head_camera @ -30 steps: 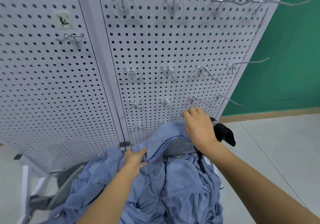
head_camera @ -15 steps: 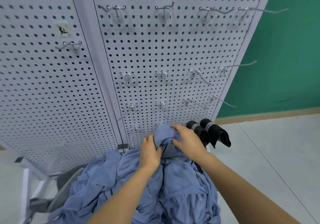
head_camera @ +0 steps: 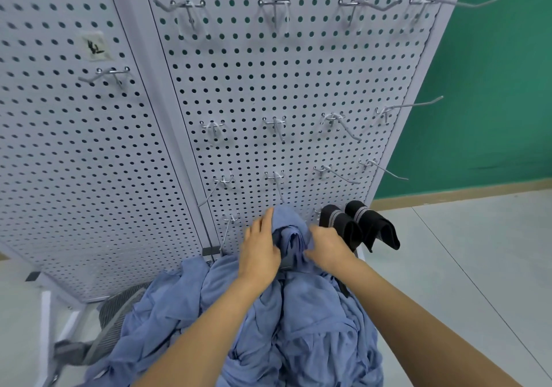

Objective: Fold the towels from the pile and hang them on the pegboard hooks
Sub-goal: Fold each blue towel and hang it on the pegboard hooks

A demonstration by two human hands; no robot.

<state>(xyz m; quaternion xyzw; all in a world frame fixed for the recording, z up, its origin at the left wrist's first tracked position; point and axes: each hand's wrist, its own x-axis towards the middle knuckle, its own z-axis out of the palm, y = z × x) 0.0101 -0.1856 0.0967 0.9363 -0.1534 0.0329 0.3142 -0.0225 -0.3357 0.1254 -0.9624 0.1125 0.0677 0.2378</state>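
Note:
A pile of blue towels (head_camera: 301, 321) lies heaped on a chair below the white pegboard (head_camera: 268, 93). One blue towel (head_camera: 288, 222) is bunched up at the top of the pile, just under the lowest hooks. My left hand (head_camera: 260, 246) grips its left side, and my right hand (head_camera: 325, 244) grips its right side. The two hands sit close together. Rows of metal hooks (head_camera: 274, 126) stick out of the pegboard above, all bare.
Two dark folded cloths (head_camera: 358, 225) with grey stripes hang on low hooks right of my hands. A grey mesh chair (head_camera: 113, 318) shows at the lower left. A green wall (head_camera: 493, 87) and pale floor (head_camera: 463, 252) lie to the right.
Both hands have come together on the top towel, gathering it into a bunch. The right hand moved left and down, the left hand up and right.

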